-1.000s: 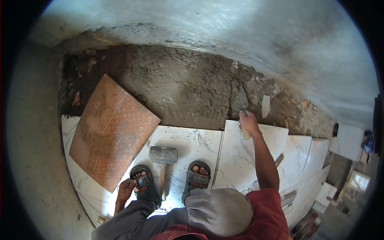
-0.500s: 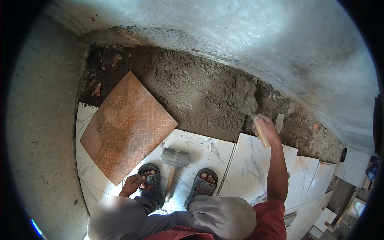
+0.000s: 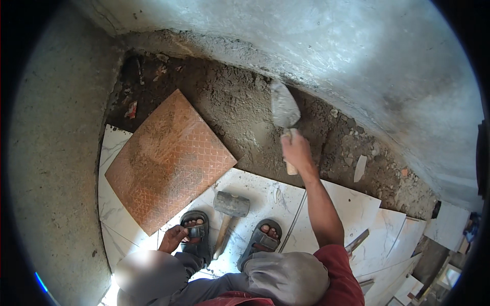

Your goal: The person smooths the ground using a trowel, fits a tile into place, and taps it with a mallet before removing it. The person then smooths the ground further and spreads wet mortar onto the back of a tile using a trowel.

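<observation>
My right hand (image 3: 296,150) is closed round the wooden handle of a trowel (image 3: 285,107). Its mortar-smeared blade lies over the wet grey mortar bed (image 3: 229,107), pointing at the foot of the far wall. My left hand (image 3: 173,238) rests low beside my left sandal, its fingers curled together; whether anything is in them is hidden. To the left, a large orange-brown tile (image 3: 171,163) with a gridded, dirt-smeared face lies askew, partly over the mortar and partly over white tiles. A mallet (image 3: 232,204) with a grey block head and wooden handle lies between my feet.
White marbled tiles (image 3: 332,206) cover the floor near me, their far edge uneven. A plain wall (image 3: 61,153) rises on the left and another (image 3: 347,51) along the far side. Rubble and a pale tile shard (image 3: 360,168) lie right of the mortar. Tile pieces (image 3: 446,227) lie far right.
My right hand has swung the trowel left and farther out, from the right part of the mortar toward the far wall. My left hand has barely moved. The view has shifted slightly.
</observation>
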### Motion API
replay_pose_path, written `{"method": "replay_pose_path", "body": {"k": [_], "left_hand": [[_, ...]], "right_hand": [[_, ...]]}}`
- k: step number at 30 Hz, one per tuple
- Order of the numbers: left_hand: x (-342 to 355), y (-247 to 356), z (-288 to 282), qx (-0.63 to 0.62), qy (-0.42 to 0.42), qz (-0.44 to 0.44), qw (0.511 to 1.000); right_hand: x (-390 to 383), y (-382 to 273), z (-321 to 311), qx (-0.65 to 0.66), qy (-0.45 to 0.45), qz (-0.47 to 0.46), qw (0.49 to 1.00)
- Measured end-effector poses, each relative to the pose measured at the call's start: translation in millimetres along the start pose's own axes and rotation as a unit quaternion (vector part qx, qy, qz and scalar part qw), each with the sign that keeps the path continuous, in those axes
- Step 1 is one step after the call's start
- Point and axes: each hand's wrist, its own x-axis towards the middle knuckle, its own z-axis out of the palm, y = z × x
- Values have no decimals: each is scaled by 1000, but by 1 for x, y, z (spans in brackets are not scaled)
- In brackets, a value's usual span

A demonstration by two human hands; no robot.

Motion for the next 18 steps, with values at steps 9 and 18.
{"method": "replay_pose_path", "body": {"k": [9,18], "left_hand": [[-1,22,0,27,-21,-13,999],[7,32,4,9,-44,-17,999]], "right_hand": [[10,45,-58,134,-71,235,960],[25,7,11,55,-73,41,995]]}}
